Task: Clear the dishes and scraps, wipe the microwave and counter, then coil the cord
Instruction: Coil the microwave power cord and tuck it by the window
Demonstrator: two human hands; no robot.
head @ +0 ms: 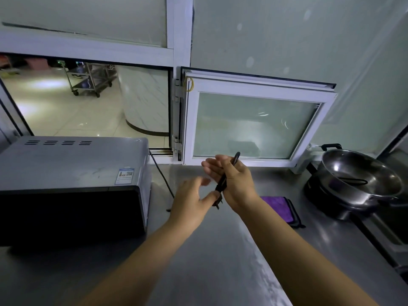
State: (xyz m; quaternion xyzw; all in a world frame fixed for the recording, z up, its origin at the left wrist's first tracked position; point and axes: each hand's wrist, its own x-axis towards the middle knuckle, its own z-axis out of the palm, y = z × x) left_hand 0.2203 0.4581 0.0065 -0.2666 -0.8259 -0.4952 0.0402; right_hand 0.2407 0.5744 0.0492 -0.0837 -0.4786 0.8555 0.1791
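Steel bench (220, 250), both hands raised over its middle with the black cord (223, 181) between them.

The right hand (234, 182) grips the cord, its fingers extended toward the window (254, 127); the plug hangs just below its palm, prongs down. The left hand (189, 202) sits just beside it, fingers loosely spread and blurred, thumb touching the plug. Left of the hands the cord drops to the bench beside the microwave (72, 184), whose right edge stands near the left hand. Right of the right wrist lies a purple cloth (280, 206); beyond it a steel pan (357, 177) on a black cooker. Bare bench stretches below the forearms.
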